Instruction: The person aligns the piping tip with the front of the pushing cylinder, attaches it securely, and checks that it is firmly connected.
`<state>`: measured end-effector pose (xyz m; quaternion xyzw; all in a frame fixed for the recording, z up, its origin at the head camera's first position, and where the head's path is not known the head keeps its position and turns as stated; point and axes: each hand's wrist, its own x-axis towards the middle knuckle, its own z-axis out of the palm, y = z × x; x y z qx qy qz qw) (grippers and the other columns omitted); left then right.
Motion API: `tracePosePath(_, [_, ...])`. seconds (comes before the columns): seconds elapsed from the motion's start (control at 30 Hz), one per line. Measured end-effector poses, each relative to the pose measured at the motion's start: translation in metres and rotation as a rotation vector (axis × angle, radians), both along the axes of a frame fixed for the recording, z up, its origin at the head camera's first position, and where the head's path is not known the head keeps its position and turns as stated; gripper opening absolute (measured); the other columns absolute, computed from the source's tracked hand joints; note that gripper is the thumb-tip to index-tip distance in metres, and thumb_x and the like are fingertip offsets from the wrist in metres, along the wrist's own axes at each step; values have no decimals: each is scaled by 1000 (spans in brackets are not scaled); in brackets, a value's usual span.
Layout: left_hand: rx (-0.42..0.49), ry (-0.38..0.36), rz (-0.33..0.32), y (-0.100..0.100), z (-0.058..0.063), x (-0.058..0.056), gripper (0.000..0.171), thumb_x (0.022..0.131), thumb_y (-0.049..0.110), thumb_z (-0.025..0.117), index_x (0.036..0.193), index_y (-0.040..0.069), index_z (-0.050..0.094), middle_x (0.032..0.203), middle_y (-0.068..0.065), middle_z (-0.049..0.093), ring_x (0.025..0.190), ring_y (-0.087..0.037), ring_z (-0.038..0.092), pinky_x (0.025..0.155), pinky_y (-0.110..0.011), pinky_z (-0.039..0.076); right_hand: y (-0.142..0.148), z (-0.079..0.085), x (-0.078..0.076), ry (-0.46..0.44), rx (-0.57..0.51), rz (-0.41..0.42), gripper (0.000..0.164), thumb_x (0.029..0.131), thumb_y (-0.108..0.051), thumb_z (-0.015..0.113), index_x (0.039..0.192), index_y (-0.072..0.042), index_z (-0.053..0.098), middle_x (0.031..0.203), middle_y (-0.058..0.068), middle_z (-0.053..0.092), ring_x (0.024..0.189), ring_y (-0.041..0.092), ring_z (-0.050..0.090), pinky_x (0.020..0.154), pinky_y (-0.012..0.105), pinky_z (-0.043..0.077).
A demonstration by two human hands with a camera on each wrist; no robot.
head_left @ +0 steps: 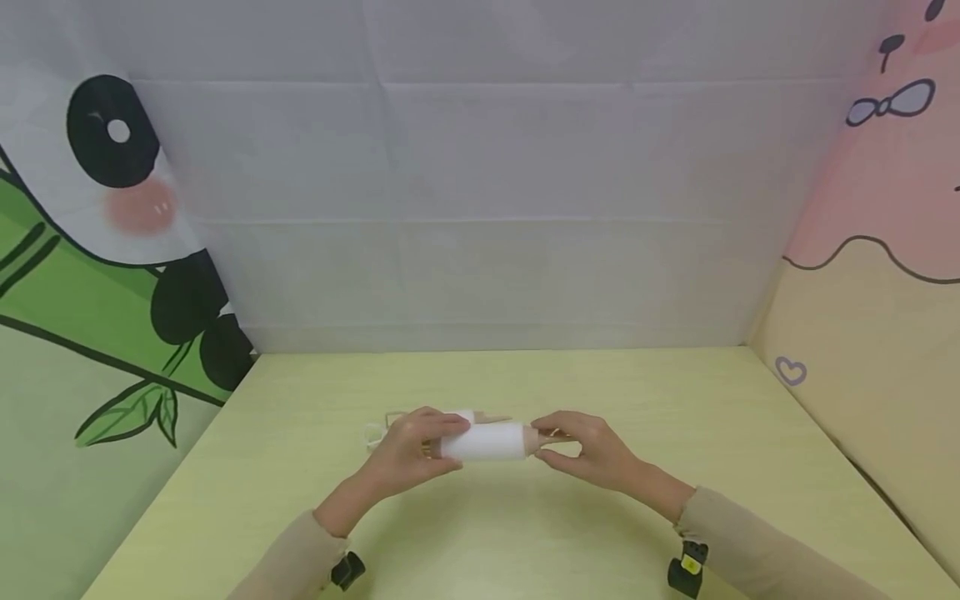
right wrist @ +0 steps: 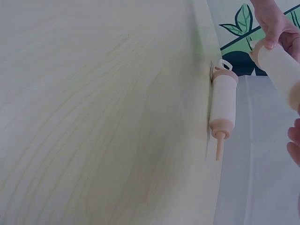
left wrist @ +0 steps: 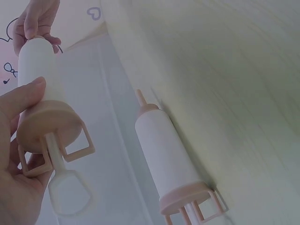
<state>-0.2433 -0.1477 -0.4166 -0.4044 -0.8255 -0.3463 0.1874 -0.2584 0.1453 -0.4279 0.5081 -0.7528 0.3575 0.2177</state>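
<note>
Both hands hold a large syringe with a white barrel (head_left: 487, 442) raised above the table. My left hand (head_left: 408, 450) grips it round the flanged end, thumb along the barrel. In the left wrist view its beige flange (left wrist: 49, 123) has two square finger loops, and a pale plunger ring (left wrist: 70, 193) sticks out. With thumb and fingers, my right hand (head_left: 596, 450) pinches the beige nozzle end, partly hiding the tip. A second, similar syringe (right wrist: 223, 101) lies on the table behind the held one, partly covered by the left hand in the head view.
The pale yellow table (head_left: 600, 533) spreads out around the hands. Behind it hangs a plain light cloth (head_left: 480, 208). Printed panels stand along both sides, one with green leaves (head_left: 135, 408), the other with a pink and cream figure (head_left: 862, 350).
</note>
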Motion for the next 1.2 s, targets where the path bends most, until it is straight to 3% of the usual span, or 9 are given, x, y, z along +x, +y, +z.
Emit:
tracePosePath(0.17, [2,0,5,0,2,2,46,62,6,82,104,2,67,99,-11,66,85,-22,59,59,-21,51,0,1,1,3,1,2,43,77,-16,73,112,1,55,106,8,60,87,20,61,72,20,51])
tracePosePath(0.4, [11,-27,-3,2,5,4,45,63,5,81,105,1,66,99,-13,65,84,-23,58,57,-17,50,-3,1,1,75,-38,58,23,84,-13,64,104,-1,59,98,8,61,86,17,63,72,20,52])
tracePosePath(0.73, [24,-29,-7,0,3,4,44,63,3,81,104,-1,66,99,-14,65,85,-24,58,57,-16,50,-2,1,1,78,8,-16,37,84,-28,65,108,-2,57,102,7,61,86,17,62,70,19,52])
tracePosePath(0.93, [22,1,-13,1,2,2,45,62,5,81,105,0,67,98,-12,66,85,-23,59,58,-18,50,-3,1,-1,117,3,10,25,85,-22,63,102,-4,59,97,5,63,86,15,62,71,17,51])
tracePosePath(1.2, [8,12,-5,0,2,3,45,62,6,82,103,1,67,98,-11,67,83,-21,59,59,-21,51,-4,2,-1,116,27,12,27,86,-25,62,103,-3,60,97,6,63,87,15,62,72,17,51])
